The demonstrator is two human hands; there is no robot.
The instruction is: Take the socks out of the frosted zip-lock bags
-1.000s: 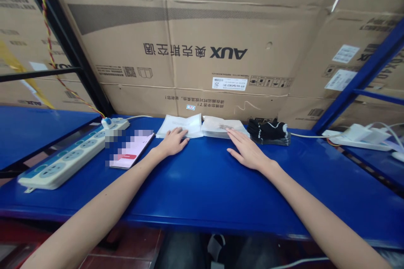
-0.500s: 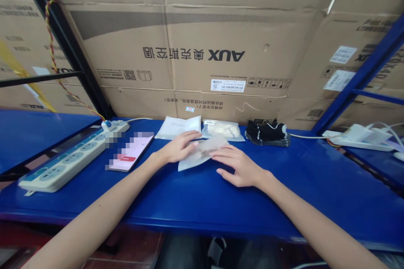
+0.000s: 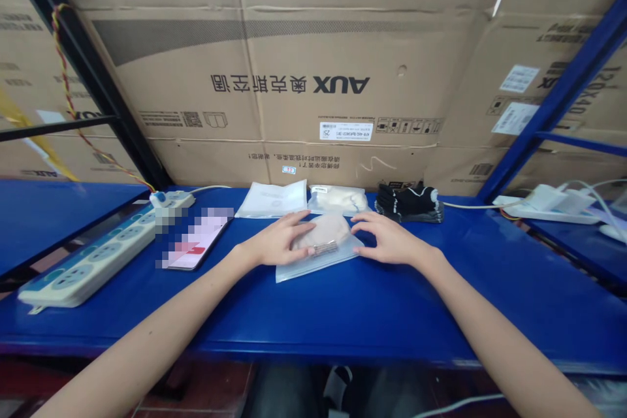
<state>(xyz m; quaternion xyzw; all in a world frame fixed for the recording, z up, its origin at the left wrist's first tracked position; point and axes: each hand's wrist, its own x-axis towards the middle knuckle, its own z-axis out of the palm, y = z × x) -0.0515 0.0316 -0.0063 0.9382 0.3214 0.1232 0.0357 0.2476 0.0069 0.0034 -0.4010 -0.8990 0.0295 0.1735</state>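
Note:
A frosted plastic bag (image 3: 318,264) lies on the blue table between my hands, with a folded beige item (image 3: 321,236) bulging in its upper part. The item appears to be inside the bag, and a small patterned strip (image 3: 326,248) shows on it. My left hand (image 3: 277,241) cups the item from the left, with its fingers over it. My right hand (image 3: 389,240) presses in from the right, its fingertips at the bag's upper right edge.
Behind the hands lie a white flat packet (image 3: 272,200), a bag of cream items (image 3: 337,199) and a stack of black gloves (image 3: 409,204). To the left are a phone (image 3: 193,238) with a blurred screen and a power strip (image 3: 85,268). Cardboard boxes stand behind the table (image 3: 441,313).
A frosted bag has appeared on the table between my hands, and now the beige item bulges in it. Both hands have closed in around it. The view has shifted slightly.

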